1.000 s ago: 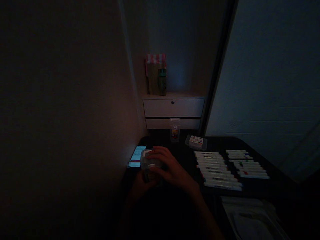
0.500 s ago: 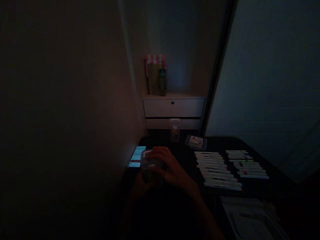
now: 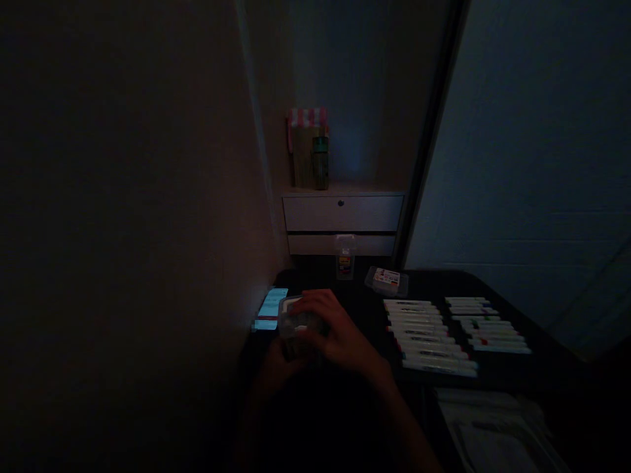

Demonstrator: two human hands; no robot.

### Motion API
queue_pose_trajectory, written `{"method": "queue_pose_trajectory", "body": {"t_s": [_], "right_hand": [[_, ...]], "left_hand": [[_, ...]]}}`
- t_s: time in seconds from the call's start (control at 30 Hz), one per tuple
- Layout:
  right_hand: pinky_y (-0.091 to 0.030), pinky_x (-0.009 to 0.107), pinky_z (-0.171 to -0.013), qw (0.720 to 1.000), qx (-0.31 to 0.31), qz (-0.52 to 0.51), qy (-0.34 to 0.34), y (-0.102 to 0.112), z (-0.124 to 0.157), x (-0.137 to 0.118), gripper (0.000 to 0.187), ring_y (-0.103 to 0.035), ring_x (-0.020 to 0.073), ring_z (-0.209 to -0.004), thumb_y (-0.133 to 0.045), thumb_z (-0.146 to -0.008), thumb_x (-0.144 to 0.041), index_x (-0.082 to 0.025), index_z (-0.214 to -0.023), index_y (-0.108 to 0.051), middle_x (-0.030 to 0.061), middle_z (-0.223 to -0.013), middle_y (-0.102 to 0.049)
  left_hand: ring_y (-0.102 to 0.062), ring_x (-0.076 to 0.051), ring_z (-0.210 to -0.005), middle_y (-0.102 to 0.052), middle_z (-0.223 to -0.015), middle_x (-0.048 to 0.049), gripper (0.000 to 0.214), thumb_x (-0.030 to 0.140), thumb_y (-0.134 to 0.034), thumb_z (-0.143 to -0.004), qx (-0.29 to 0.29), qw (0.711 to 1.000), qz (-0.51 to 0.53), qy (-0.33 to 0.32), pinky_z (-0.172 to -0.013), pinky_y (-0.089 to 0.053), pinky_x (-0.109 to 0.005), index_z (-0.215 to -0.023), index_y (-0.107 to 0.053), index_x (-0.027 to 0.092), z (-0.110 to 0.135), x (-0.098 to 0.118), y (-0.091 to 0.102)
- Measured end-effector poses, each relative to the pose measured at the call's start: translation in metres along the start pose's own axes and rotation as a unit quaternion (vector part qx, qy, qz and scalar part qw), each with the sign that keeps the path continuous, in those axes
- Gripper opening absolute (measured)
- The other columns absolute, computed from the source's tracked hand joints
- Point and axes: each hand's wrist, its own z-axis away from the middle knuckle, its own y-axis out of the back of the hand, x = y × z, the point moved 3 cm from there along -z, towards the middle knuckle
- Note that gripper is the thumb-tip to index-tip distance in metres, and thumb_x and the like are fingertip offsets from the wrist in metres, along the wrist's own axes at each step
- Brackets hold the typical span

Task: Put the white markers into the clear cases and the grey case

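In the dim head view, a clear plastic box (image 3: 290,322) with pale contents is held between both hands, close to the left wall. My right hand (image 3: 335,328) lies over its top and right side, fingers curled round it. Lower down, my left hand (image 3: 279,364) grips the lower part from the left; much of it is in shadow. What is inside the box cannot be made out. A lit phone screen (image 3: 273,307) lies just beyond the box on the left.
White markers (image 3: 428,335) lie in rows on the black table (image 3: 355,309). A clear upright container (image 3: 345,259) and a lidded plastic box (image 3: 387,281) stand behind. Farther back are drawers (image 3: 365,213), with a green bottle (image 3: 320,164) on top. A plastic packet (image 3: 493,427) lies lower right.
Hardly anything differs. Both hands stay on the clear box, with only a very slight shift of the fingers.
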Motion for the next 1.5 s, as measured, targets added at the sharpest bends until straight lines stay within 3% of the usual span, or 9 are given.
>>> {"method": "queue_pose_trajectory", "body": {"t_s": [0.2,0.5,0.73,0.83,0.97,1.03,1.23,1.5], "right_hand": [[-0.039,0.045,-0.118,1.0,0.005,0.009,-0.005,-0.001,0.001,0.0,0.03,-0.048,0.0231,-0.139,-0.07,-0.096,-0.027,-0.03,-0.126,-0.066,0.0054,-0.136,-0.064],[-0.035,0.052,-0.122,0.999,0.048,0.02,0.014,-0.009,-0.001,0.02,0.032,-0.043,0.0245,-0.145,-0.066,-0.099,-0.031,-0.032,-0.13,-0.068,0.0051,-0.138,-0.066],[-0.036,0.049,-0.123,0.996,0.069,0.019,-0.061,-0.015,0.004,0.034,0.039,-0.039,0.0274,-0.149,-0.067,-0.097,-0.034,-0.033,-0.136,-0.065,0.0077,-0.163,-0.033],[-0.034,0.049,-0.124,0.996,0.059,0.032,-0.06,-0.019,0.007,0.042,0.056,-0.037,0.0291,-0.151,-0.07,-0.093,-0.029,-0.033,-0.147,-0.054,0.0087,-0.167,-0.024],[-0.033,0.048,-0.124,0.994,0.07,-0.005,-0.083,-0.029,0.014,0.064,0.092,-0.037,0.0272,-0.152,-0.073,-0.091,-0.031,-0.031,-0.164,-0.018,0.0133,-0.167,-0.029],[-0.031,0.047,-0.125,0.992,0.062,-0.036,-0.1,-0.035,0.019,0.079,0.097,-0.035,0.0262,-0.154,-0.073,-0.092,-0.035,-0.029,-0.166,-0.01,0.0141,-0.168,-0.031],[-0.036,0.049,-0.122,0.984,0.038,-0.027,-0.172,-0.049,0.035,0.123,0.071,-0.047,0.0298,-0.146,-0.07,-0.093,-0.043,-0.021,-0.154,-0.04,0.017,-0.157,-0.049],[-0.037,0.048,-0.121,0.979,0.067,-0.019,-0.192,-0.053,0.038,0.131,0.069,-0.051,0.0294,-0.143,-0.072,-0.09,-0.042,-0.026,-0.152,-0.045,0.0116,-0.154,-0.054]], "left_hand": [[-0.075,-0.036,-0.102,-0.08,-0.106,-0.0119,0.068,0.042,-0.091,-0.055,0.002,1.0,0.002,-0.007,-0.088,-0.061,-0.043,-0.113,-0.069,0.015,-0.001,0.009,-0.003],[-0.074,-0.036,-0.108,-0.08,-0.113,-0.0135,0.065,0.043,-0.085,-0.064,0.016,0.999,0.018,-0.025,-0.095,-0.058,-0.046,-0.12,-0.067,0.014,-0.006,0.014,-0.009],[-0.073,-0.034,-0.111,-0.079,-0.116,-0.0135,0.057,0.045,-0.08,-0.071,0.018,0.999,0.016,-0.031,-0.098,-0.056,-0.043,-0.118,-0.07,0.014,-0.008,0.013,-0.013],[-0.072,-0.034,-0.113,-0.079,-0.117,-0.014,0.05,0.046,-0.076,-0.077,0.023,0.998,-0.006,-0.062,-0.1,-0.054,-0.043,-0.116,-0.071,0.015,-0.008,0.011,-0.013],[-0.069,-0.032,-0.122,-0.076,-0.127,-0.0134,0.045,0.041,-0.069,-0.085,0.025,0.996,-0.03,-0.082,-0.108,-0.049,-0.043,-0.124,-0.069,0.017,-0.009,0.007,-0.013],[-0.067,-0.032,-0.125,-0.074,-0.13,-0.0135,0.048,0.039,-0.069,-0.085,0.031,0.996,-0.041,-0.078,-0.11,-0.048,-0.043,-0.127,-0.068,0.017,-0.01,0.005,-0.011],[-0.062,-0.03,-0.133,-0.07,-0.14,-0.0141,0.05,0.039,-0.063,-0.091,0.044,0.991,-0.082,-0.099,-0.115,-0.043,-0.042,-0.136,-0.064,0.018,-0.014,-0.001,-0.011],[-0.069,-0.031,-0.123,-0.071,-0.136,-0.0132,0.048,0.037,-0.064,-0.089,0.068,0.98,-0.122,-0.141,-0.108,-0.051,-0.046,-0.134,-0.064,0.02,-0.02,-0.014,-0.013]]}}
